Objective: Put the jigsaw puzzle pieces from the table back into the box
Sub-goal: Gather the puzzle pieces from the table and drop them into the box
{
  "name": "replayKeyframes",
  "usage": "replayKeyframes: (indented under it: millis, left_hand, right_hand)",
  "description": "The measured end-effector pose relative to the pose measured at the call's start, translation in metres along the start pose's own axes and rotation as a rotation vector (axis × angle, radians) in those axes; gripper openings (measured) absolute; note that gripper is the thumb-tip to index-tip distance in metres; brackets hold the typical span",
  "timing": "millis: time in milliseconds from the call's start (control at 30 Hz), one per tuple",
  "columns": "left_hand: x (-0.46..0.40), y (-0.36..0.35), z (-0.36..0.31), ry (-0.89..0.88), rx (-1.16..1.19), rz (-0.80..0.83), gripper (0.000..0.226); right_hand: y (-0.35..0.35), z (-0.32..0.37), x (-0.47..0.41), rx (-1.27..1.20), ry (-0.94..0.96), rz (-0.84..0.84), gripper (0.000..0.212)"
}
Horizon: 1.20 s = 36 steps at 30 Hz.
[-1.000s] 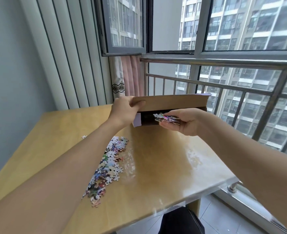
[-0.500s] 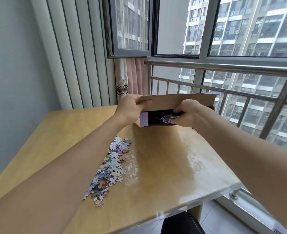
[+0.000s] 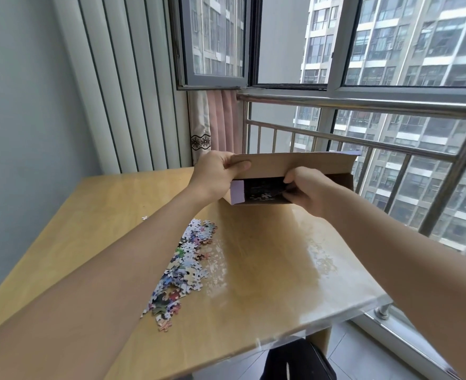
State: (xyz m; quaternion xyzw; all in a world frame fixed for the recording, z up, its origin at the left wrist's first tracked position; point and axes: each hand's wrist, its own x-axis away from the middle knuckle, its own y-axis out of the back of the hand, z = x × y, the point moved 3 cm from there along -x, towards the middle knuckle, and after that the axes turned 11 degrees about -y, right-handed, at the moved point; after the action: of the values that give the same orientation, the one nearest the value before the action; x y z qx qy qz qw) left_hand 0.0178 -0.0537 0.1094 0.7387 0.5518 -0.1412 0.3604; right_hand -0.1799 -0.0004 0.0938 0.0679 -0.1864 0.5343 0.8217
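Observation:
A flat cardboard puzzle box [image 3: 303,163] with a lilac side flap stands at the far edge of the wooden table [image 3: 267,270], its opening facing me. My left hand [image 3: 216,174] grips the raised top flap at the box's left end. My right hand [image 3: 307,190] reaches into the dark opening with its fingers curled inside; whether it still holds pieces is hidden. A few pieces [image 3: 264,197] lie inside the box. A long pile of colourful puzzle pieces [image 3: 184,270] lies on the table under my left forearm.
One stray piece [image 3: 144,218] lies apart on the table's left. A metal railing [image 3: 391,138] and window stand right behind the box. A pink curtain [image 3: 221,124] hangs at the back corner. A dark stool [image 3: 297,360] sits below the table's near edge.
My right hand, which held a handful of pieces at the box's mouth, has moved into the opening. The pieces are no longer visible in that hand. My left hand keeps the flap raised.

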Motion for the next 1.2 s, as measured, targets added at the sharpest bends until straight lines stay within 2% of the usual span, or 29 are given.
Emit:
replayKeyframes:
  millis: [233,400,600,700,767,900,1000,1100,1200]
  left_hand:
    - [0.008,0.0,0.011,0.009,-0.035,-0.024,0.011]
    - [0.007,-0.001,0.014,-0.001,-0.049,-0.02,0.014]
    - [0.023,-0.009,0.038,0.041,-0.124,0.167,0.019]
    - [0.039,-0.016,0.047,0.083,-0.325,0.333,0.011]
    - [0.059,-0.023,0.05,0.061,-0.42,0.414,0.024]
    - [0.085,-0.031,0.045,-0.035,-0.466,0.449,0.026]
    - [0.097,-0.031,0.047,-0.086,-0.457,0.461,0.041]
    - [0.11,-0.023,0.048,-0.121,-0.448,0.389,0.034]
    - [0.134,-0.018,0.047,-0.144,-0.42,0.299,0.019]
  right_hand:
    - [0.004,-0.012,-0.004,0.245,0.047,-0.094,0.019]
    - [-0.004,-0.012,0.013,0.516,0.17,-0.11,0.014]
    - [-0.028,-0.019,0.025,0.929,0.194,0.128,0.014]
    - [-0.033,-0.032,0.029,1.125,0.128,0.281,0.016]
    - [-0.032,-0.059,0.033,1.194,0.067,0.43,0.017]
    - [-0.034,-0.102,0.037,1.198,0.207,0.55,0.012]
    - [-0.036,-0.12,0.036,1.161,0.208,0.568,0.011]
    - [-0.036,-0.132,0.036,1.137,0.235,0.568,0.01]
    - [-0.038,-0.148,0.035,0.982,0.301,0.527,0.01]
